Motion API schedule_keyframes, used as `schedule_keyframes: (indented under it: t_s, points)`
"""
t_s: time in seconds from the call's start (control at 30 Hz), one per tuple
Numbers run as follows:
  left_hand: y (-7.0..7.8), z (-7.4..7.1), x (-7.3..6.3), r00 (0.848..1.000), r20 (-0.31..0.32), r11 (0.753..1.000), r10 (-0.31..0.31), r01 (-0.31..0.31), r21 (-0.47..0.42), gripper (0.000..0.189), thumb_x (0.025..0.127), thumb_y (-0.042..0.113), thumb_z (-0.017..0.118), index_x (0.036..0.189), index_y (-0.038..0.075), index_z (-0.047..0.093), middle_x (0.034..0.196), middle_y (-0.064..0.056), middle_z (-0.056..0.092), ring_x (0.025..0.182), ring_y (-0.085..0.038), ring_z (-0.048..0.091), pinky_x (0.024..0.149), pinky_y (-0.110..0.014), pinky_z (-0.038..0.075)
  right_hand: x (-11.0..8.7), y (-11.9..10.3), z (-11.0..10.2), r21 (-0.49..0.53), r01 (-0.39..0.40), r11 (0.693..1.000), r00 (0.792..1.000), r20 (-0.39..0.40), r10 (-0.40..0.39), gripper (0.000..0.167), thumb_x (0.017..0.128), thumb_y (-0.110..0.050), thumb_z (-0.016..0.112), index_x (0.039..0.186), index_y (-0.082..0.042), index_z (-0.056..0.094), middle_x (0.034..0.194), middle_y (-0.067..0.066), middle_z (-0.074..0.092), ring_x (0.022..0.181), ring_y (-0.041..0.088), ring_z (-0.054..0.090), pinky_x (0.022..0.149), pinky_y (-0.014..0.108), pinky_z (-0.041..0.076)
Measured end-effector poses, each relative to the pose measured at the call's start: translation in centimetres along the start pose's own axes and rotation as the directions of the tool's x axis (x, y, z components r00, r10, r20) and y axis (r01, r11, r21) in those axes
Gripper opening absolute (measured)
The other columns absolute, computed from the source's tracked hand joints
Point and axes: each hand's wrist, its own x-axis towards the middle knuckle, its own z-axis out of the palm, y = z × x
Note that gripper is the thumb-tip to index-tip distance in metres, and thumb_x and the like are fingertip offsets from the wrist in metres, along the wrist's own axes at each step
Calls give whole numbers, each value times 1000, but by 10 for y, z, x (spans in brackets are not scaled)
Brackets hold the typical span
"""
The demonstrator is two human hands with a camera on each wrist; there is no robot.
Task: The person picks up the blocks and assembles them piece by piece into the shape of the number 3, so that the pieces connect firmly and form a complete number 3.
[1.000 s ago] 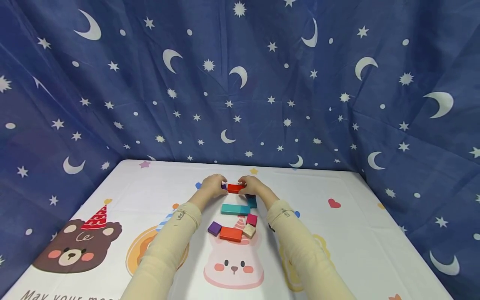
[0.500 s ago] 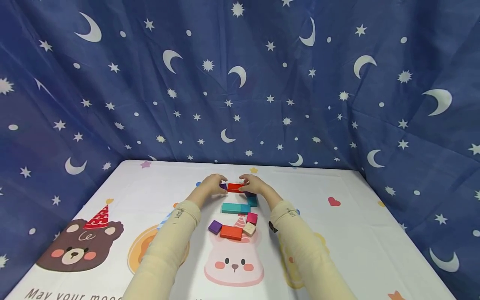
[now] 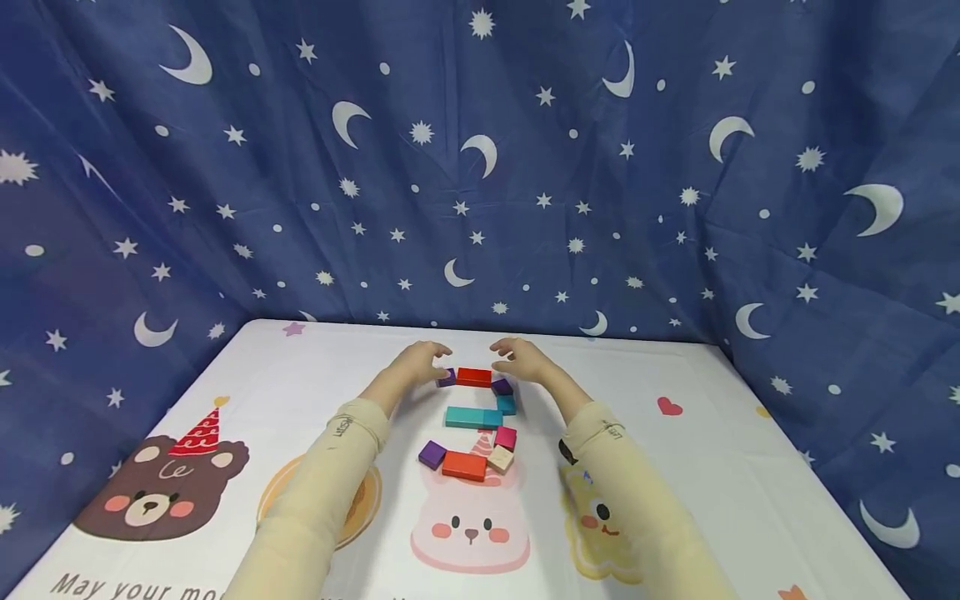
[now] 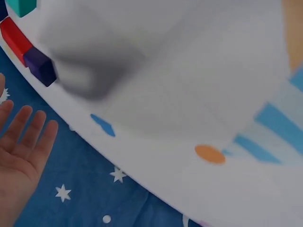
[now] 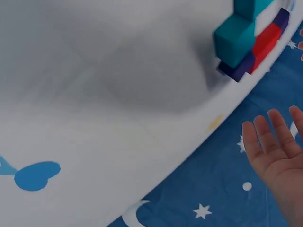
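Colored blocks form a curved figure like a "3" on the table. Along its far end lie a left purple block (image 3: pixel 447 377), a red block (image 3: pixel 474 377) and a right purple block (image 3: pixel 502 387). Just below the latter is a teal cube (image 3: pixel 506 405), and a longer teal block (image 3: pixel 462 417) makes the middle bar. My left hand (image 3: pixel 416 364), fingers extended, is beside the left purple block, its thumb near that block. My right hand (image 3: pixel 525 361) hovers just right of the red block, holding nothing. Both wrist views show the palms (image 4: pixel 19 163) with fingers spread loosely.
The near curve has a magenta cube (image 3: pixel 506 437), a pale wooden cube (image 3: pixel 500 458), an orange-red block (image 3: pixel 464 466) and a purple cube (image 3: pixel 432 454). A white cloth (image 3: pixel 675 500) with cartoon prints covers the table. A blue star-patterned curtain (image 3: pixel 525 275) stands behind its far edge.
Both hands have moved apart, left hand leftward and right hand rightward, off the far row. The right purple block, largely covered before, now shows. The blocks stay in place.
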Motion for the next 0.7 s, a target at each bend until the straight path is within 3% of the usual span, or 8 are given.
schedule_keyframes:
  t_s: [0.27,0.5,0.7]
  points:
    - [-2,-20,-15,990,-47,989,134,-131,66,38,91,22,61,124,3,60,124,-17,62,117,-33,56,102,-46,43,-15,-3,-20,-5,36,999,994,-104,-36,34,92,-12,56,124,2,57,125,23,58,113,36,56,97,44,48]
    - [-15,-36,-33,985,-120,992,124,-119,51,39,95,25,56,128,5,57,127,-17,60,119,-35,54,101,-49,42,-31,-13,-30,-32,65,997,978,-198,-70,35,92,-20,59,121,-1,59,118,17,63,105,32,59,92,42,51]
    - [-25,-42,-52,973,-185,990,136,-124,71,42,94,27,56,131,7,55,129,-16,59,119,-35,54,101,-50,42,-52,-11,-31,-65,96,993,964,-241,-109,38,91,-23,62,123,-3,59,119,15,63,108,31,58,92,45,50]
